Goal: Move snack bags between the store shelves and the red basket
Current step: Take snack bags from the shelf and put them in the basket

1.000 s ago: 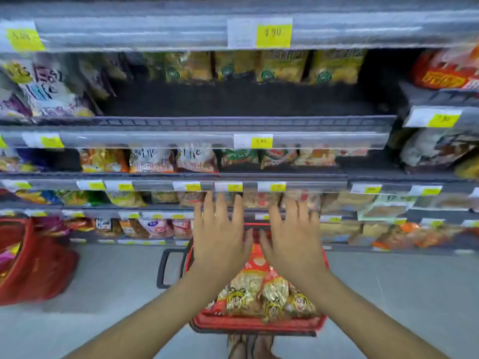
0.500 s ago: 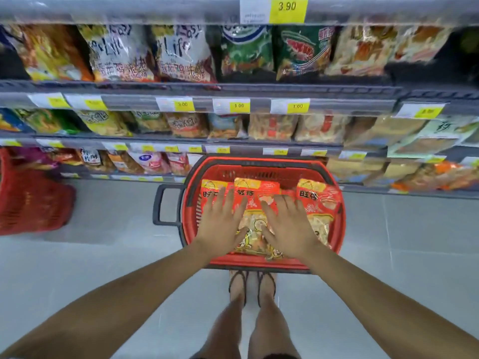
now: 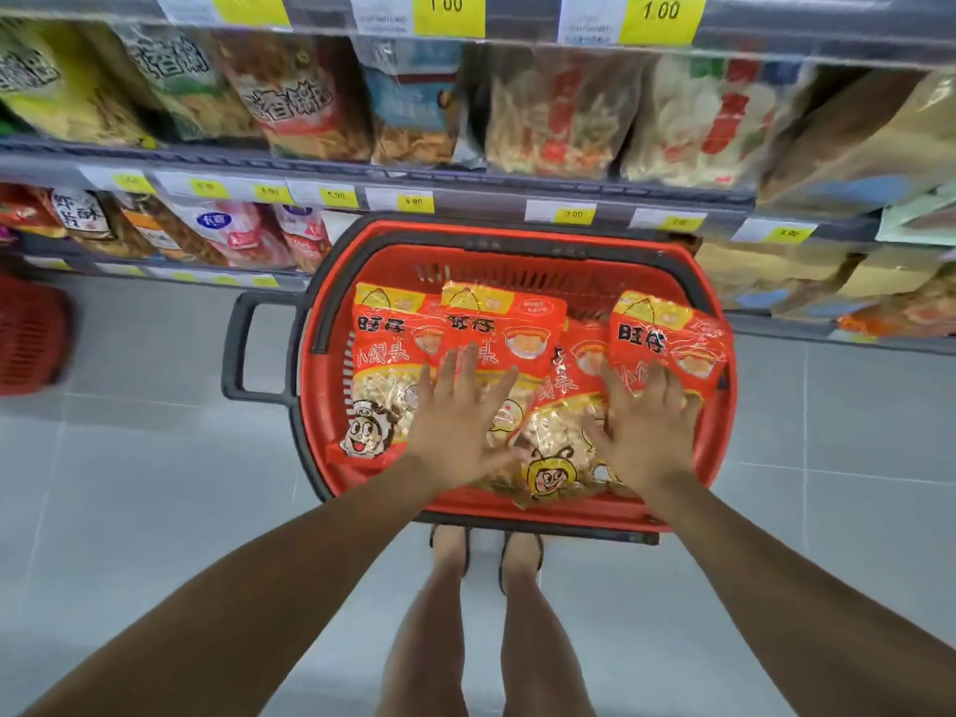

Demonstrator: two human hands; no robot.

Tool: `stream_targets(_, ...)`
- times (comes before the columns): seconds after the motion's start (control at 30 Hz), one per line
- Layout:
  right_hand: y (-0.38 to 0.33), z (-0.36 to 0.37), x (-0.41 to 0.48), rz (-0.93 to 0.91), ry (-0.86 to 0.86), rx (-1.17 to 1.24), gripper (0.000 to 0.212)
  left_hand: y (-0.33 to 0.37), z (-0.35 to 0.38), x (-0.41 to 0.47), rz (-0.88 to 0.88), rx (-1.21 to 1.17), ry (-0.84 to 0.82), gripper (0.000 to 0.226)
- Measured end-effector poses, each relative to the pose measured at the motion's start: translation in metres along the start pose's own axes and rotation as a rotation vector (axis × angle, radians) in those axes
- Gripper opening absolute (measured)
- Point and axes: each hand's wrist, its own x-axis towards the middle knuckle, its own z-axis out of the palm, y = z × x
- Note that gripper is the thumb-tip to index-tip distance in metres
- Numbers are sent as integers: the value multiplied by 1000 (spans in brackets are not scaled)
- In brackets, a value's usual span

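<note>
A red basket (image 3: 517, 261) with a black handle stands on the floor in front of the low shelves. Several red-and-yellow snack bags (image 3: 496, 323) lie overlapping inside it. My left hand (image 3: 458, 421) lies flat, fingers spread, on the middle bag. My right hand (image 3: 644, 432) lies flat with spread fingers across the lower part of the right bag (image 3: 667, 333) and the bag beside it. Neither hand grips anything.
Shelves (image 3: 362, 173) packed with assorted snack bags and yellow price tags run across the top. A second red basket (image 3: 31, 333) sits on the floor at far left. My feet (image 3: 486, 556) stand just behind the basket on grey floor tiles.
My view has dropped from the upper shelves toward the basket. Both hands came down from in front of the shelves onto the bags, and they have spread further apart.
</note>
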Motion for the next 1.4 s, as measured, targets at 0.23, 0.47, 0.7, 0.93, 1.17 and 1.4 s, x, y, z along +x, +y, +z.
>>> stream_targets(0.23, 21, 28, -10, 239, -208, 195, 81, 24, 34, 12, -213, -116, -17, 105)
stream_targets(0.47, 26, 30, -9, 229, -209, 409, 82, 30, 27, 11, -287, -199, 26, 89)
stream_targets(0.7, 30, 41, -13, 136, -91, 438, 70, 33, 20, 5, -274, -206, 41, 83)
stream_targets(0.93, 36, 22, -27, 10, -49, 497, 50, 31, -17, -8, -226, -197, 32, 74)
stream_targets(1.17, 34, -66, -29, -96, 5, 485, 51, 34, -100, -36, -228, -215, 120, 78)
stream_targets(1.4, 33, -196, -27, -197, 197, 526, 53, 24, -205, -76, -286, -231, 340, 85)
